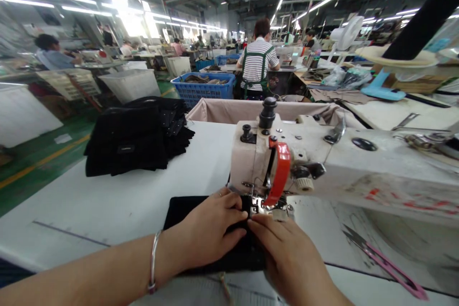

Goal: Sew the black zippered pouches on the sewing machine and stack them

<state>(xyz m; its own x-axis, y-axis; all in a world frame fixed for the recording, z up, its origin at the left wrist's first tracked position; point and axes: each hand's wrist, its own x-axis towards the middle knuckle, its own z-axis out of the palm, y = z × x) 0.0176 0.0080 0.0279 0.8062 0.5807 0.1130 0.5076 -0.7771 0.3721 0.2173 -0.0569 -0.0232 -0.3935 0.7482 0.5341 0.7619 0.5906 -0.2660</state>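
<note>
A black fabric piece (186, 208) lies flat on the white machine table, its right edge at the presser foot of a sewing machine (251, 167). My left hand (215, 222) rests on top of it, fingers bent and pressing the cloth just left of the foot. Close in front of the foot, my right hand (287, 248) grips the fabric's right edge, thumb hidden beneath the hand. The fingertips of both hands nearly meet. A red guard (280, 172) hangs before the needle area, which is partly covered.
A stack of black fabric pieces (125, 138) sits at the table's left. Pink-handled thread snips (390, 265) lie right of my right hand. Behind the machine is a cloth-lined bin (218, 110), then a blue basket (204, 88) and a seated co-worker (258, 60). A black thread cone (419, 28) stands at right.
</note>
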